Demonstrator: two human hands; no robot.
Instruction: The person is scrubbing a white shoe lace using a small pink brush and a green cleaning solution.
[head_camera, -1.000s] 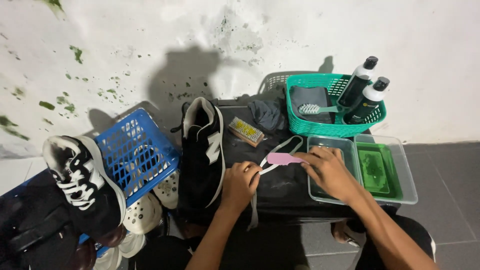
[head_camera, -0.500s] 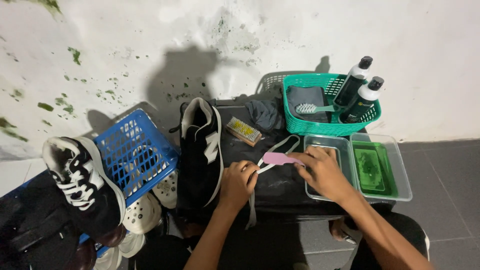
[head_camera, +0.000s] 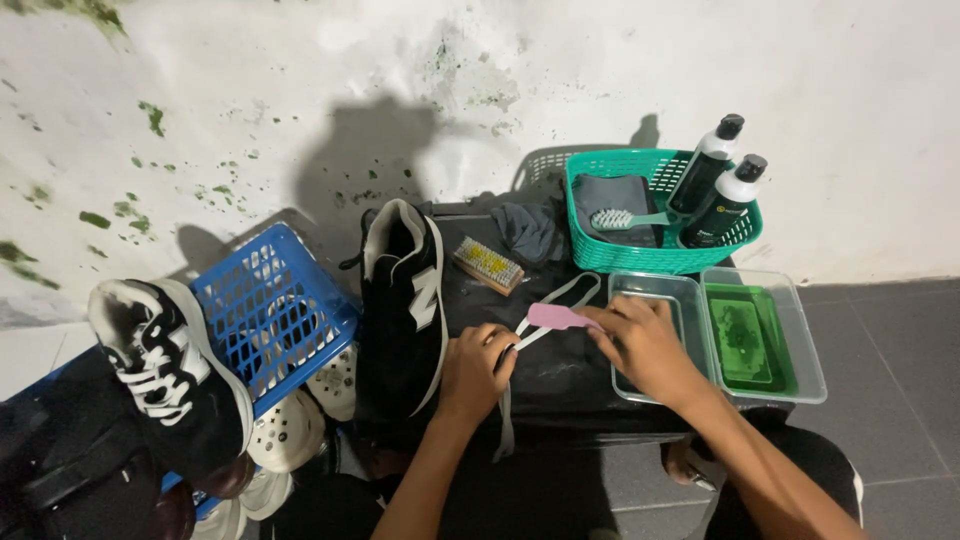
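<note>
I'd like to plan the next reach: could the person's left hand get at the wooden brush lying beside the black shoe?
Probably yes. The left hand pinches a lace, but the wooden brush lies uncovered on the dark mat just beyond it, right of the black shoe, with nothing between.

A shoe-cleaning corner of a home is shown. A stained white wall (head_camera: 300, 80) with green mould spots and a grey tiled floor (head_camera: 890, 360) are seen. Black-and-white sneakers (head_camera: 405, 300), a wooden scrub brush (head_camera: 487, 264), dark cleaner bottles (head_camera: 705, 165) and green water in a clear plastic tub (head_camera: 760, 335) are laid out.
</note>
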